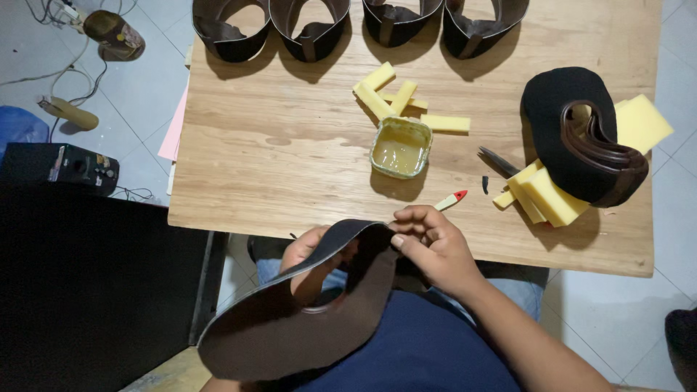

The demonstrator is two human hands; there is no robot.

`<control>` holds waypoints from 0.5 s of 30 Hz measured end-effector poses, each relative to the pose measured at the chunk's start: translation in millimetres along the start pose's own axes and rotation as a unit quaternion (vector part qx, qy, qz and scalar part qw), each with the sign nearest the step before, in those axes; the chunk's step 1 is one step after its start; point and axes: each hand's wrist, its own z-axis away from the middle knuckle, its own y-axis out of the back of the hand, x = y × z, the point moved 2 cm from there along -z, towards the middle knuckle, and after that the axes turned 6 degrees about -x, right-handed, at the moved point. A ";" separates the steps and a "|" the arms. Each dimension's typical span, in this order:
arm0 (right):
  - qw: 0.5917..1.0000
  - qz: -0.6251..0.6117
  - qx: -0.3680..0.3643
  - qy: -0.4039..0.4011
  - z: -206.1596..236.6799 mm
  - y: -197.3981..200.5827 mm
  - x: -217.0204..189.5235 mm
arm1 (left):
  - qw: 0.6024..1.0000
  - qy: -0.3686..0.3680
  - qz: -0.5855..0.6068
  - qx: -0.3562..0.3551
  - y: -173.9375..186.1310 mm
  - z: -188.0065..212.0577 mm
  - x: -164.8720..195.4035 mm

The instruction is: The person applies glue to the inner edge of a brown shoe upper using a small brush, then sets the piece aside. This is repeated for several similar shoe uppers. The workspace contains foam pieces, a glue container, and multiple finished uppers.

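Item under work: a dark brown curved leather piece (290, 327), held over the person's lap just off the near edge of the wooden table (290, 160). It bows upward into an arch, with a cut-out showing near its middle.

The right hand (428, 247) is closed in a pinch on the top edge of the leather piece, thumb against fingers. The left hand (312, 258) sits under and behind the arch, partly hidden; its fingers appear curled against the inner face, supporting it, though the exact grip cannot be told.

Judgement on handling: the piece is limp and wide, so the pinch should stay close to the edge while the hidden hand bears the curve evenly, to avoid creasing.

Beyond the leather piece, on the table: a small square tub of yellowish glue (401, 147), with a red-tipped stick (451, 200) between tub and hands. Yellow foam strips (392, 98) lie just past the tub. To the right of the tub, dark scissors (497, 163), yellow foam blocks (552, 196) and a stack of curved leather pieces (581, 134). Four shaped leather loops (356, 22) stand along the far edge.
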 end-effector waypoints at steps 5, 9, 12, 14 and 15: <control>0.996 -0.075 -0.010 -0.051 -0.1 -2.8 -0.3 | 0.988 0.076 -0.121 0.053 -45.2 -1.3 40.8; 0.985 -0.124 -0.021 -0.115 -4.0 -5.8 5.7 | 0.980 0.079 -0.180 0.034 -56.0 -16.8 45.3; 0.987 -0.114 -0.027 -0.113 -8.8 -9.8 10.6 | 0.970 0.095 -0.216 0.062 -55.4 -27.0 25.9; 0.987 -0.123 -0.030 -0.101 -11.8 -12.2 14.1 | 0.974 0.091 -0.202 0.052 -53.4 -32.4 12.3; 0.987 -0.128 -0.031 -0.095 -13.0 -12.7 15.9 | 0.981 0.079 -0.175 0.034 -52.2 -36.5 6.9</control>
